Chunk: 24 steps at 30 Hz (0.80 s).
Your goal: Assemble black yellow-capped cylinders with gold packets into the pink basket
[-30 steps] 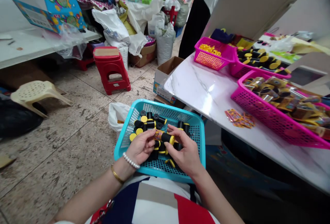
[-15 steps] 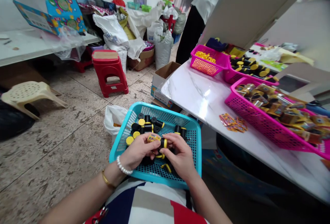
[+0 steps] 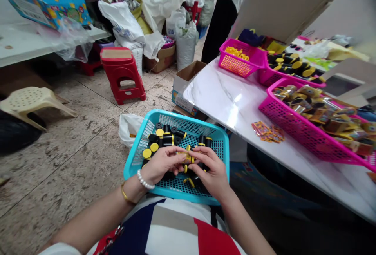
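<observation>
Speckled stone floor (image 3: 73,157) underfoot, striped clothing on the lap at the bottom edge. Propped on that lap, a teal basket (image 3: 133,161) with mesh walls. Over its middle, left hand (image 3: 163,165) and right hand (image 3: 213,172), fingertips pinched from both sides on one small black-and-yellow roller (image 3: 188,158). Hands closer together than half a second ago. Then, a black barrel, a yellow band and an orange label plain between them; now, only slivers of yellow and black past the fingers. Cannot tell how the label lies or which end faces which hand.

Behind the knuckles, loose rollers (image 3: 160,139) with yellow caps, some lying, some on end; more hidden under the palms. Just left of the basket, on the floor, a white bag (image 3: 129,123).

To the right, a white marble table (image 3: 232,102) with a small heap of orange stickers (image 3: 268,132). On it too, a near pink basket (image 3: 293,129) of wrapped pieces, cut off at the right edge.

Farther back, a cardboard box (image 3: 188,80), a red stool (image 3: 122,71) and a beige stool (image 3: 28,100). At the rear, a standing person (image 3: 219,20), head out of frame.
</observation>
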Tool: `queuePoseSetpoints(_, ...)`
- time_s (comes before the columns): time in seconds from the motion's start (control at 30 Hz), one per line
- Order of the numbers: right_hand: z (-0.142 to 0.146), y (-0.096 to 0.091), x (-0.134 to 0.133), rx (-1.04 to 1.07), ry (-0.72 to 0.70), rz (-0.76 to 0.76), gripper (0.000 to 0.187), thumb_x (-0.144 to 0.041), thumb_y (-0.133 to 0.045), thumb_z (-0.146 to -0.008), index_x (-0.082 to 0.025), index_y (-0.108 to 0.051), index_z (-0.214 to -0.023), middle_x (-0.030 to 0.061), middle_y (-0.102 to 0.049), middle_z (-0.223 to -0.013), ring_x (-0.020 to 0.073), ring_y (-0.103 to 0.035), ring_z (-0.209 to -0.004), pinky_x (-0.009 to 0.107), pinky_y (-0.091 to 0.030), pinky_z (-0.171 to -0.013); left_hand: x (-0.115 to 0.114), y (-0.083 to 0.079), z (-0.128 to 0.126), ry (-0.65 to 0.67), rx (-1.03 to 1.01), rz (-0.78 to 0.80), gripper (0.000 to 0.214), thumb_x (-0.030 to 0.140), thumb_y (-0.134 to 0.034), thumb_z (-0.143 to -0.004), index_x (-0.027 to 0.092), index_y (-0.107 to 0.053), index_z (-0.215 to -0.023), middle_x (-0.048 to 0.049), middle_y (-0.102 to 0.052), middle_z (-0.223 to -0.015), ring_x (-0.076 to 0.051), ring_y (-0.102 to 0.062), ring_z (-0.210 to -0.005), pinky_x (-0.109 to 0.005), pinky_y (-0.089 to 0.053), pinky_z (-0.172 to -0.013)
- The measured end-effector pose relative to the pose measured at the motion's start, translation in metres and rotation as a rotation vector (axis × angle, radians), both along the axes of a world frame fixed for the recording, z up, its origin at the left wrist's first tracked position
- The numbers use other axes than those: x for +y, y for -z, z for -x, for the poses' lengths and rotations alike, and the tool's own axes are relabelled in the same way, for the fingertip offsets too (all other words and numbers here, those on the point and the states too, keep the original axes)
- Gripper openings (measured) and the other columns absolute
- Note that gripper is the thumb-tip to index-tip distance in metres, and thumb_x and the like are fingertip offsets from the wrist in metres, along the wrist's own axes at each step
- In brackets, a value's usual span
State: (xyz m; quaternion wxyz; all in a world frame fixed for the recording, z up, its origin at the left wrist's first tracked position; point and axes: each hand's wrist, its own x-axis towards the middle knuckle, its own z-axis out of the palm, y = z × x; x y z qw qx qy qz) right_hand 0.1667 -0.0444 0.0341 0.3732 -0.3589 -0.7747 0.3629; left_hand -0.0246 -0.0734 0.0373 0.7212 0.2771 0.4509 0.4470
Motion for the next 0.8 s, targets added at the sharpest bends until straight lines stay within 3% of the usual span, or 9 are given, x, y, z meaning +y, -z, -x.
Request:
queuePoseSetpoints(0.17, 0.000, 0.002, -0.003, 0.060, 0.038, 0.152, 0.035, -0.019, -0.068, -0.080, -0.030, -0.067, -0.113, 0.0055, -0.063, -0.109, 0.0173, -0.065, -0.086, 0.032, -0.058, -0.076, -0.002, -0.003, -0.004, -0.017, 0.100, -0.069, 0.028, 0.025, -0.074, -0.072, 0.013, -0.069, -0.097, -0.0041, -0.068, -0.072, -0.009, -0.057, -0.054, -0.020, -0.046, -0.053)
queuePoseSetpoints(0.37, 0.004, 0.003, -0.003, 0.274, 0.095, 0.546, 0.022, -0.030, -0.075, -0.073, -0.023, -0.072, -0.093, 0.0050, -0.071, -0.096, 0.0214, -0.068, -0.083, 0.037, -0.059, -0.077, -0.006, -0.020, -0.013, -0.127, 0.373, -0.406, 0.026, 0.013, -0.072, -0.069, 0.021, -0.075, -0.093, -0.0084, -0.070, -0.099, -0.021, -0.061, -0.098, -0.027, -0.047, -0.088)
queuePoseSetpoints(0.43, 0.003, 0.003, -0.004, 0.318, 0.087, 0.654, 0.023, -0.032, -0.075, -0.073, -0.022, -0.071, -0.093, 0.0038, -0.072, -0.087, 0.0195, -0.069, -0.074, 0.036, -0.059, -0.074, -0.004, -0.019, -0.013, -0.072, 0.372, -0.403, 0.024, 0.015, -0.072, -0.070, 0.021, -0.075, -0.093, -0.0079, -0.071, -0.093, -0.021, -0.063, -0.090, -0.027, -0.050, -0.080)
queuePoseSetpoints(0.5, 0.001, 0.003, -0.005, 0.338, 0.064, 0.703, 0.023, -0.033, -0.072, -0.076, -0.022, -0.069, -0.097, 0.0018, -0.071, -0.076, 0.0166, -0.067, -0.064, 0.034, -0.059, -0.067, -0.001, -0.015, -0.011, 0.018, 0.278, -0.305, 0.021, 0.023, -0.071, -0.074, 0.019, -0.072, -0.094, -0.0058, -0.070, -0.077, -0.017, -0.063, -0.068, -0.025, -0.050, -0.062)
queuePoseSetpoints(0.6, -0.004, 0.004, -0.005, 0.354, 0.017, 0.700, 0.027, -0.031, -0.071, -0.076, -0.024, -0.069, -0.102, 0.0027, -0.069, -0.087, 0.0144, -0.065, -0.063, 0.032, -0.058, -0.063, 0.003, -0.007, -0.012, 0.121, 0.086, -0.147, 0.029, 0.040, -0.067, -0.078, 0.016, -0.064, -0.093, -0.0022, -0.065, -0.061, -0.011, -0.056, -0.045, -0.019, -0.041, -0.043)
queuePoseSetpoints(0.67, -0.006, 0.008, -0.003, 0.377, -0.007, 0.682, 0.022, -0.031, -0.074, -0.073, -0.025, -0.071, -0.095, 0.0041, -0.064, -0.100, 0.0152, -0.065, -0.069, 0.032, -0.059, -0.060, 0.004, -0.004, -0.015, 0.135, 0.026, -0.105, 0.035, 0.047, -0.065, -0.078, 0.015, -0.060, -0.089, -0.0029, -0.065, -0.061, -0.009, -0.054, -0.041, -0.016, -0.038, -0.039)
queuePoseSetpoints(0.8, -0.006, 0.021, 0.001, 0.510, 0.017, 0.655, 0.009, -0.029, -0.075, -0.073, -0.024, -0.071, -0.078, 0.0038, -0.059, -0.099, 0.0168, -0.063, -0.073, 0.029, -0.058, -0.050, 0.002, -0.003, -0.019, 0.155, -0.112, -0.050, 0.037, 0.048, -0.064, -0.080, 0.014, -0.058, -0.094, -0.0018, -0.064, -0.061, -0.007, -0.053, -0.040, -0.014, -0.038, -0.038)
